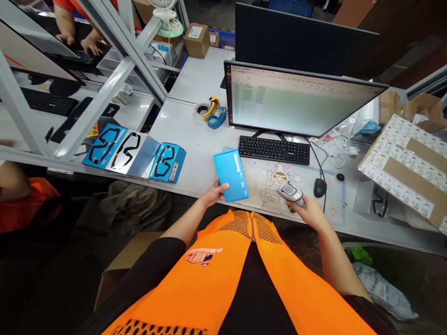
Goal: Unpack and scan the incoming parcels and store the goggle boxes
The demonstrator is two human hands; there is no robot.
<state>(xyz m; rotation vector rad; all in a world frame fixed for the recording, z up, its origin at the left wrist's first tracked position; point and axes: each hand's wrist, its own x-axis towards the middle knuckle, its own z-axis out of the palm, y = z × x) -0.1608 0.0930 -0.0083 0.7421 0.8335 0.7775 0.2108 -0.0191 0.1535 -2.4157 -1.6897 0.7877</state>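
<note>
My left hand (213,194) grips the lower left edge of a flat blue box (231,176) with white lettering, held at the front edge of the desk. In my right hand (309,210) is a grey handheld barcode scanner (291,192) with a small screen, its head pointing left toward the box. The scanner is over a printed desk mat (260,186), apart from the box. Left of the box lie more blue and silver boxes with a black frame shape on them, one blue box (167,163) nearest and another (105,145) farther left.
Behind the mat stand a black keyboard (274,150) and a lit monitor (300,100); a mouse (320,187) is at right. Tape dispensers (216,118) lie left of the monitor. A label-covered cardboard sheet (408,172) juts over the right side. Metal framing (101,100) and another person's hands (91,45) are left.
</note>
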